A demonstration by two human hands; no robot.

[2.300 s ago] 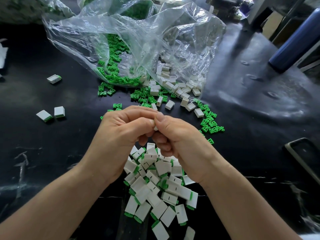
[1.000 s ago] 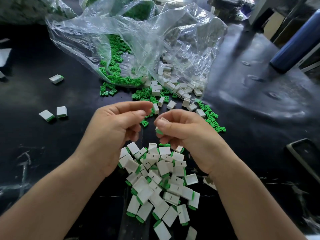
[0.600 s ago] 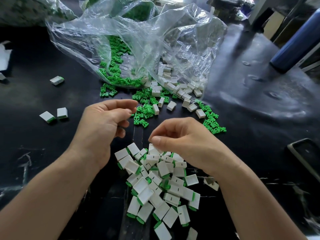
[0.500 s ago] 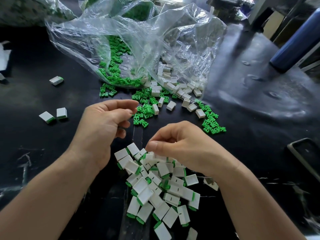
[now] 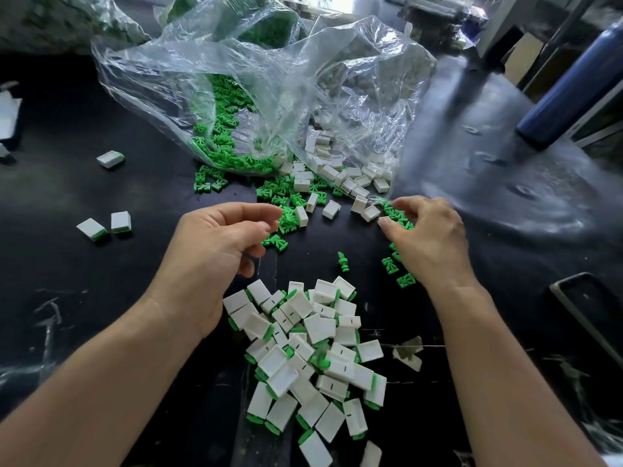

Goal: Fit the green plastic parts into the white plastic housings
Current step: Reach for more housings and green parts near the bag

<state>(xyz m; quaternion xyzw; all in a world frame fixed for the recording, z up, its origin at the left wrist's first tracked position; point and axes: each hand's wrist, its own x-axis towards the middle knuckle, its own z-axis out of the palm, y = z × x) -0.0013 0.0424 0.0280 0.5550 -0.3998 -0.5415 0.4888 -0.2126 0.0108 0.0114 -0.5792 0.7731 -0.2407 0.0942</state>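
A pile of white housings with green parts fitted (image 5: 313,348) lies on the black table near me. Loose green parts (image 5: 286,203) and empty white housings (image 5: 330,173) spill from the mouth of a clear plastic bag (image 5: 269,96). My left hand (image 5: 215,254) hovers left of the loose green parts, its fingers loosely curled, with nothing visible in them. My right hand (image 5: 431,241) reaches over a second scatter of green parts (image 5: 397,214) at the right. Its spread fingertips are at them, beside a white housing (image 5: 370,213). One green part (image 5: 343,261) lies alone between my hands.
Three fitted pieces lie apart at the left: two side by side (image 5: 120,221), one farther back (image 5: 109,159). A dark blue bottle (image 5: 573,85) stands at the back right. A dark flat device (image 5: 593,308) lies at the right edge. More bags sit behind.
My hands came apart. My right hand lowered a fitted piece to the pile, then swung up and right to the green parts. My left hand stayed roughly in place.
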